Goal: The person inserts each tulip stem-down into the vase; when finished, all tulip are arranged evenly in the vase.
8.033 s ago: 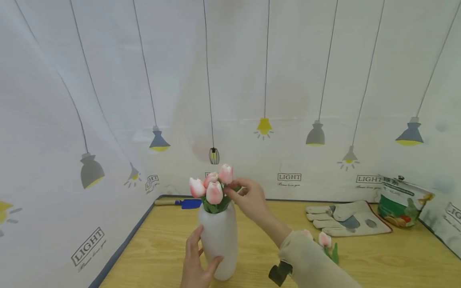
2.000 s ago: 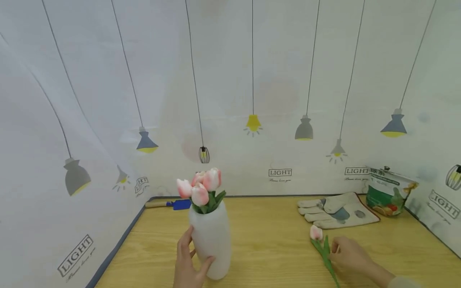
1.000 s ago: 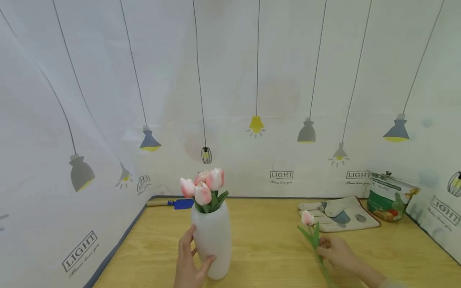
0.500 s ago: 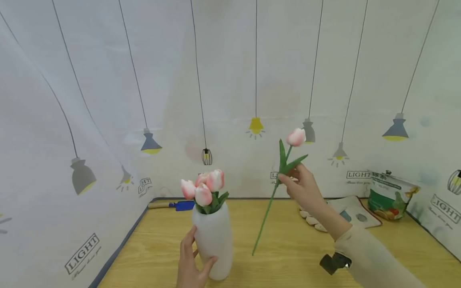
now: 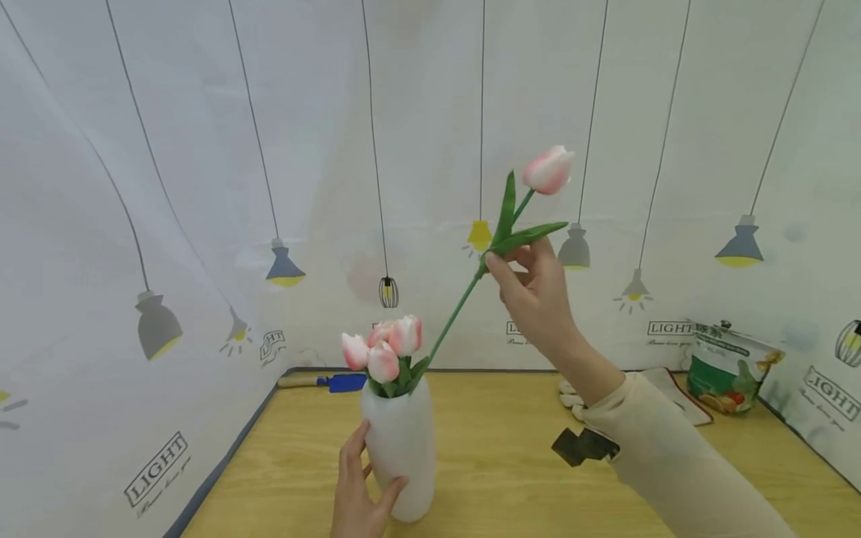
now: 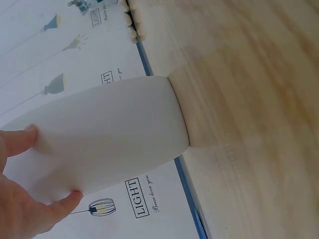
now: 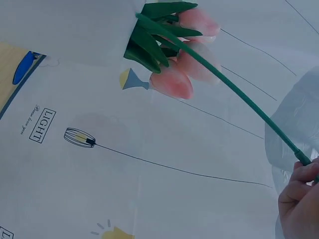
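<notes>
A white vase (image 5: 402, 456) stands upright on the wooden table with several pink-and-white tulips (image 5: 383, 362) bunched in its mouth. My left hand (image 5: 363, 489) grips its side, thumb and fingers spread round the body; the left wrist view shows the vase base (image 6: 169, 112) on the tabletop. Up to the right, my right hand (image 5: 538, 291) pinches a single tulip (image 5: 548, 170) by the stem just below its two leaves. That stem slants down left, and its lower tip (image 7: 139, 17) is right at the vase's rim in the right wrist view, beside the leaves of the bunch.
Behind the vase lies a trowel (image 5: 343, 383) with a blue blade and wooden handle. Work gloves (image 5: 673, 392), partly hidden by the right forearm, lie at the back right beside a green-and-white bag (image 5: 729, 370). Lamp-printed sheeting (image 5: 430, 149) walls the table (image 5: 498, 448) at back and sides.
My right hand has picked the single tulip up off the table on the right, raised it and brought it left to the vase. My left hand has stayed on the vase.
</notes>
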Motion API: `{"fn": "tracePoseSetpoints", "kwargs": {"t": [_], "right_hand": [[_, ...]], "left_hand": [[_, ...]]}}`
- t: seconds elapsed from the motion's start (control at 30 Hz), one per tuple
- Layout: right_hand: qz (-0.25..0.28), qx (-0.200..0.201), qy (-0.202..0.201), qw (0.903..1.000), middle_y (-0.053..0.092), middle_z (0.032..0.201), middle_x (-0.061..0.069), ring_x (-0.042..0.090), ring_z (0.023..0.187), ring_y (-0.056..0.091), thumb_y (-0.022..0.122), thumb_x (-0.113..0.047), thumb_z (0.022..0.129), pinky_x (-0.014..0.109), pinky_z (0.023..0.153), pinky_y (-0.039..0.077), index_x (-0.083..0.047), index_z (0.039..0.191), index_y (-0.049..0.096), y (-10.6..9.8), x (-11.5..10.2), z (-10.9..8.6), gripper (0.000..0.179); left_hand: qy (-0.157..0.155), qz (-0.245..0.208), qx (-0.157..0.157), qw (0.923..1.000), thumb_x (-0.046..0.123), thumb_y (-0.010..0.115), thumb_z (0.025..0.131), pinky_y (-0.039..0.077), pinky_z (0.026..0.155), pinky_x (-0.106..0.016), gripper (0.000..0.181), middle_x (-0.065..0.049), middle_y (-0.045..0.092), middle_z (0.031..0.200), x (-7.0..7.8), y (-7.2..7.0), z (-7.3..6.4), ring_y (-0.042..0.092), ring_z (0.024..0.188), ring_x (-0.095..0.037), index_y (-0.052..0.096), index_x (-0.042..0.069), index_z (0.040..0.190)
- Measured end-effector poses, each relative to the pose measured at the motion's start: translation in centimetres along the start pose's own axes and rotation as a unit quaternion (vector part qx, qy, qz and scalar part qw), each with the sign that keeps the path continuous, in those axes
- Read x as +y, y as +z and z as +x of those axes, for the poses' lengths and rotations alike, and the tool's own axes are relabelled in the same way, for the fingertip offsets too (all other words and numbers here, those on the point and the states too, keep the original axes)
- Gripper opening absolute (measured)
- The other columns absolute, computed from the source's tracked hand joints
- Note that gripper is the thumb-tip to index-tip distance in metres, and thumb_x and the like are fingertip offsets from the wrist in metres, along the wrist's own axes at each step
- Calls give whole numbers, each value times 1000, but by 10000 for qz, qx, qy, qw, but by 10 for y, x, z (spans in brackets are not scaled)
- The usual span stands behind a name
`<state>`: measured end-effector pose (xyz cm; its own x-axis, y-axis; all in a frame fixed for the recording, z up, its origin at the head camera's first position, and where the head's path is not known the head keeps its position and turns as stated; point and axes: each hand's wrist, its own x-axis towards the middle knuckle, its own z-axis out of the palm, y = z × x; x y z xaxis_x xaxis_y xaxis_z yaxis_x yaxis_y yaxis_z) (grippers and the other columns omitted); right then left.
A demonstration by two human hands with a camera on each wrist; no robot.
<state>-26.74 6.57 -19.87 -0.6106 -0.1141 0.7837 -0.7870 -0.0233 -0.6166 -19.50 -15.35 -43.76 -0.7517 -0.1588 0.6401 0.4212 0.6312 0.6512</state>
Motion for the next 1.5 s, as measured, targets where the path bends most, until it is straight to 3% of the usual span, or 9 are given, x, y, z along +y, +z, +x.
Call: {"fn": "tracePoseSetpoints", "kwargs": {"t": [0.13, 0.33, 0.57, 0.67, 0.83, 0.93, 1.07, 1.2, 1.5], "right_hand": [[-34, -155, 136, 9998, 53, 79, 2, 7, 34, 31, 50, -8, 89, 22, 31, 25, -12, 113, 41, 3, -3, 2, 26], [-127, -632, 405, 9971, 52, 82, 3, 5, 32, 29, 49, -7, 89, 21, 31, 24, -6, 116, 37, 8, 0, 0, 29], [-492, -820, -47, 9954, 52, 79, 12, 5, 33, 29, 49, -5, 89, 20, 32, 24, -4, 106, 40, 13, -3, 3, 20], [-743, -1059, -12, 9916, 53, 80, 13, 7, 37, 38, 50, -7, 89, 20, 36, 27, -7, 107, 40, 18, -7, 5, 20], [-1253, -1640, 104, 9784, 60, 87, 11, 15, 70, 61, 51, -8, 89, 22, 58, 51, -8, 107, 43, 31, -9, 5, 19], [-1415, -2006, 97, 9694, 62, 91, 11, 19, 83, 64, 51, -8, 89, 24, 70, 55, -7, 104, 45, 39, -5, -5, 17], [-1522, -2416, 303, 9579, 64, 94, 10, 19, 83, 64, 53, -10, 88, 19, 64, 53, -7, 103, 51, 47, 8, -32, 15], [-1697, -2471, 421, 9531, 67, 95, 9, 18, 86, 64, 57, -10, 85, 14, 61, 51, -6, 102, 58, 53, 24, -56, 17], [-1808, -2345, 515, 9538, 67, 78, 5, 5, 60, 53, 62, -8, 79, 17, 46, 44, -6, 90, 64, 65, 41, -66, 11]], "left_hand": [[-76, 13, -126, 9999, 5, 76, 65, 53, 72, -47, 94, -20, 36, 125, -1, -1, 1, 44, 110, -39, 19, 17, 139], [-5, 46, -58, 10000, 4, 77, 64, 54, 72, -44, 96, -19, 36, 125, -3, 0, 1, 45, 110, -39, 19, 16, 139], [46, -40, -62, 10000, 3, 77, 63, 54, 71, -43, 95, -20, 36, 125, -3, 1, 1, 44, 109, -37, 20, 14, 139], [64, -42, -9, 10000, 3, 78, 62, 55, 70, -43, 95, -20, 37, 124, -2, 1, 1, 45, 109, -36, 22, 14, 138], [0, -29, -48, 10000, 4, 77, 63, 54, 71, -44, 95, -19, 37, 125, -3, 1, 0, 45, 109, -36, 21, 15, 139], [-58, -30, -103, 9999, 6, 76, 65, 54, 71, -46, 94, -20, 36, 125, -2, 0, 1, 45, 109, -38, 20, 17, 139], [-72, -53, -100, 9999, 7, 76, 66, 54, 71, -47, 93, -20, 36, 126, 0, -1, 1, 44, 110, -39, 20, 16, 139], [23, -59, -44, 10000, 8, 76, 66, 54, 70, -46, 92, -20, 36, 126, -1, -1, 2, 44, 110, -38, 21, 15, 139], [108, 4, 85, 9999, 9, 77, 64, 55, 69, -43, 92, -20, 37, 125, -3, 0, 2, 46, 108, -37, 22, 13, 138]]}}
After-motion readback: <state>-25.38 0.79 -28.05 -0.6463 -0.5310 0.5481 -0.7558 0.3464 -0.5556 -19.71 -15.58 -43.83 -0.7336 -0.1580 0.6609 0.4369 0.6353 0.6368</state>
